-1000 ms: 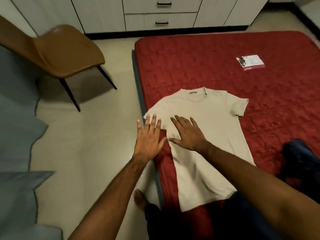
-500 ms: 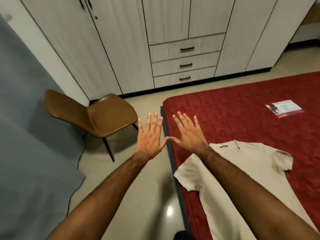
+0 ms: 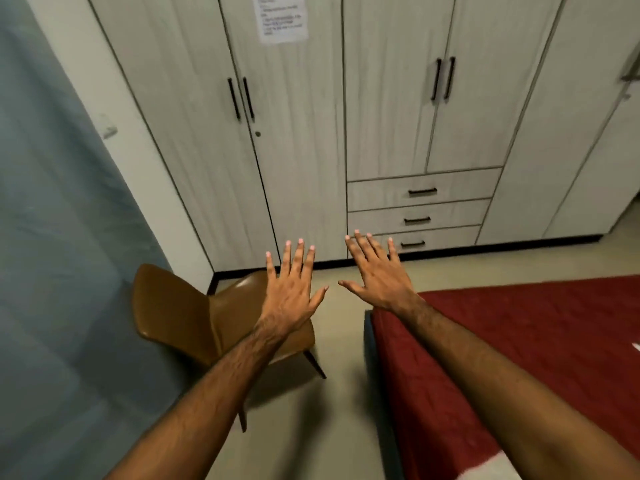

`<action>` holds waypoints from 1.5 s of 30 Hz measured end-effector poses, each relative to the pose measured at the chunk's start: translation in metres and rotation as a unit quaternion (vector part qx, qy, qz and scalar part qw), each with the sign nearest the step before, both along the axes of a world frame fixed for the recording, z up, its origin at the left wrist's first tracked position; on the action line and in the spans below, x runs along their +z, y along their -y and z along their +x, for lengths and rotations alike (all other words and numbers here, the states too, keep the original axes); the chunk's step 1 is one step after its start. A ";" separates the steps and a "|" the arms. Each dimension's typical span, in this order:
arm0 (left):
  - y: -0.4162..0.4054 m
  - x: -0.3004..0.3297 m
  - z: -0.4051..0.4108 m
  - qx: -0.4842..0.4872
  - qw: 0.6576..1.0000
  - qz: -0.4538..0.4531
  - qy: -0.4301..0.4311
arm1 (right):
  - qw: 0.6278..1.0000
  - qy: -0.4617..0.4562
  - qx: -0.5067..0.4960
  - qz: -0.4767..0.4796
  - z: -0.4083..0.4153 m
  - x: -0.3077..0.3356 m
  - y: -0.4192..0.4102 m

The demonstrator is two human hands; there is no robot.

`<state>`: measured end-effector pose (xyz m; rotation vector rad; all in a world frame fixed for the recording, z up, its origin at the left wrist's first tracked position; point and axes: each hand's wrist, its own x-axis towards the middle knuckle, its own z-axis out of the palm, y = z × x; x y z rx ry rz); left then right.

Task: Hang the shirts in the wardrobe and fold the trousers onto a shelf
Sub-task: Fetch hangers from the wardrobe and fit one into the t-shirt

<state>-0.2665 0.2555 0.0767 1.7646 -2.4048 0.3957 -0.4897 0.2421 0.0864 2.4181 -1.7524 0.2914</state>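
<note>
Both hands raised, palms down and fingers spread straight, grasping nothing: left hand (image 3: 292,289) hovering over the brown chair (image 3: 194,317), right hand (image 3: 379,275) just beside it, over the bare floor (image 3: 332,393) near the far corner of the red mattress (image 3: 519,341)

Ahead, on the far side: the wardrobe (image 3: 311,150), pale wood-grain, all doors closed; a pair of dark bar handles (image 3: 241,98) on the left doors, a second pair (image 3: 443,79) on the right doors, three drawers (image 3: 420,218) stacked below the latter

Of the shirt (image 3: 491,469), only a pale sliver showing at the near edge of the mattress, low right, well apart from both hands; trousers nowhere in sight

Judged from that sliver and the task: soft, light knit, limp, no stiffness to carry its own shape, not slippery, not fragile; best taken by the shoulders or collar, one hand to each side, to hang straight for a hanger; likely to sag and crumple if lifted from the middle

Taped high on a left door: a white paper notice (image 3: 284,17) with several lines of print, too blurred to read; no brand or label legible anywhere else

At far left, a grey-blue curtain (image 3: 52,237) hanging down to the floor
</note>
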 end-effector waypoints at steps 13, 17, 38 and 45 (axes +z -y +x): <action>0.298 0.081 0.123 0.081 0.995 -0.052 0.004 | 0.998 0.024 0.045 -0.035 0.114 0.081 0.317; 0.386 0.090 0.144 0.086 0.994 -0.062 0.002 | 0.997 0.027 0.050 -0.043 0.141 0.090 0.414; 0.834 0.162 0.248 0.208 0.977 -0.057 0.003 | 0.936 0.321 0.132 0.062 0.297 0.187 0.949; 0.898 0.156 0.255 0.226 0.971 -0.042 0.063 | 0.832 0.509 0.110 0.193 0.351 0.173 1.032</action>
